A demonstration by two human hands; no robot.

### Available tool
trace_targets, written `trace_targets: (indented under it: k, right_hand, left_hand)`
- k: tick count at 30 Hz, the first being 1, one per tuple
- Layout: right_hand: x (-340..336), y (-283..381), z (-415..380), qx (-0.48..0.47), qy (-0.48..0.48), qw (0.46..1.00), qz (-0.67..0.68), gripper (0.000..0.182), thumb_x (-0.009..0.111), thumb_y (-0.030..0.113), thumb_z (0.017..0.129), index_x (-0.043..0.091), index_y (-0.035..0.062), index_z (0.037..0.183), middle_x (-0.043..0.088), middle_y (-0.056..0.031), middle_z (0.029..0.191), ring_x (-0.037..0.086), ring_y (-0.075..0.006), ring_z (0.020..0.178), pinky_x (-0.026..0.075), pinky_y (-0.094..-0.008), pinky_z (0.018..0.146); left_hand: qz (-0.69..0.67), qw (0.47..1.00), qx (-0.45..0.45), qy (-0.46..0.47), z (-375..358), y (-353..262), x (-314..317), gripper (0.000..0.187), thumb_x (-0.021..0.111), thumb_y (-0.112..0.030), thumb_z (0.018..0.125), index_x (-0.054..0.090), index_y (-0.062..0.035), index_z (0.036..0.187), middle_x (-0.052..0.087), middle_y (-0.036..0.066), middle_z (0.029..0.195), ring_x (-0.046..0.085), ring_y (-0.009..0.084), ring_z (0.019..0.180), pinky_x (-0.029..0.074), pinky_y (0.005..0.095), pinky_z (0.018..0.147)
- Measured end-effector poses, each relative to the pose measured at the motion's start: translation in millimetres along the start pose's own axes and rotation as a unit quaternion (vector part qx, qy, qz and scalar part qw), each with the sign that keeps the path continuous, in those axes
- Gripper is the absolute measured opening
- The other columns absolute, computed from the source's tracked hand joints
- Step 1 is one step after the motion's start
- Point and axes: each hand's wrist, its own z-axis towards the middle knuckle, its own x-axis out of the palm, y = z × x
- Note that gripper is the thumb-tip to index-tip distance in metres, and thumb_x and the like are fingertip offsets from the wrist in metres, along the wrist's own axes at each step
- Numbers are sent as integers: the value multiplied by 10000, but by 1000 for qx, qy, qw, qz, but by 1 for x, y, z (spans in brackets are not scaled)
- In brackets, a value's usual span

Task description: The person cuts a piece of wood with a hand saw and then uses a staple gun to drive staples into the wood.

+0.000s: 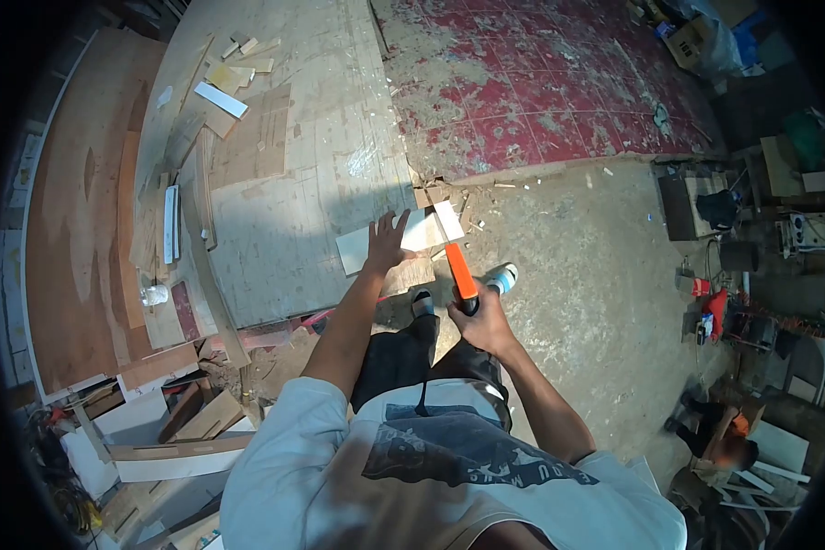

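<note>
A white board lies across the edge of the wooden worktable, its right end sticking out past the edge. My left hand rests on this board with the fingers spread. In my right hand is a handsaw with an orange and black handle, the fingers wrapped round its grip. The thin blade points away from me and crosses the board near its right end, where a short white end section shows beyond the blade.
Wood offcuts and a white strip lie on the worktable's left half. Scrap boards are piled at the lower left. A dusty red tiled surface spans the back. Another person is low down at the lower right.
</note>
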Motion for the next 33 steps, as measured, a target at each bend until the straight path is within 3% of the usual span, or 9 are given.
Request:
trace_targets:
  k: [4,7,9,12,15,22,27,30,33]
  right_hand:
    - [-7,14,2,29,31,999,14,249,626,49,817,578,-19,1052,605,-83,755,544,-148,735,468,-308,731]
    - [-13,22,5,21,20,998,55,261,621,65,836,551,-22,1072,580,-78,703,554,-140,637,478,-304,626]
    - [-20,33,7,111,77,980,149,264,601,100,872,512,-28,1085,545,-60,646,529,-125,491,443,-300,471]
    - [-16,34,13,80,86,979,164,285,576,142,904,468,-29,1104,516,-39,599,489,-118,392,387,-303,372]
    - [-15,46,18,59,105,984,132,368,560,124,938,408,-8,1245,487,-2,606,477,-90,423,394,-251,386]
    - [0,55,32,48,93,987,120,370,550,131,943,395,-14,1247,484,-5,597,486,-99,421,391,-261,392]
    - [8,49,33,42,92,992,81,324,520,96,932,391,-11,1209,488,-15,603,503,-109,425,403,-270,397]
    - [11,51,35,58,98,987,117,337,519,93,927,382,-15,1216,490,-17,610,504,-108,426,413,-271,396]
    - [9,61,39,62,90,985,135,338,510,88,932,378,-20,1224,490,-14,616,500,-105,424,422,-267,392]
  left_hand:
    - [-23,999,6,30,0,4,-1,1178,848,-538,474,293,-205,1459,384,170,1360,365,333,1280,286,555,1004]
    - [-15,996,16,88,3,8,-11,1183,856,-517,475,277,-204,1458,375,173,1365,341,333,1305,270,551,1028]
    - [-19,995,10,95,0,7,-14,1193,865,-508,473,269,-203,1460,356,166,1384,325,329,1319,258,569,1044]
    - [-18,994,-10,107,-5,7,-16,1208,873,-501,465,259,-206,1463,336,162,1406,308,326,1333,245,584,1060]
    - [-4,993,-27,116,-15,8,-18,1206,865,-509,472,256,-200,1466,341,166,1402,311,326,1330,248,575,1060]
    - [-103,993,43,41,-4,0,1,1164,755,-595,585,228,-49,1468,269,191,1478,241,329,1389,201,573,1091]
    - [6,996,85,-5,-2,-1,21,1159,708,-631,623,195,-46,1481,163,140,1557,127,313,1447,93,563,1140]
    - [0,996,76,53,3,4,19,1167,697,-632,651,130,-72,1503,96,113,1578,68,291,1460,58,563,1142]
    - [-43,973,20,227,14,2,6,1173,681,-603,707,-9,-108,1516,-13,93,1590,-37,258,1468,1,554,1145]
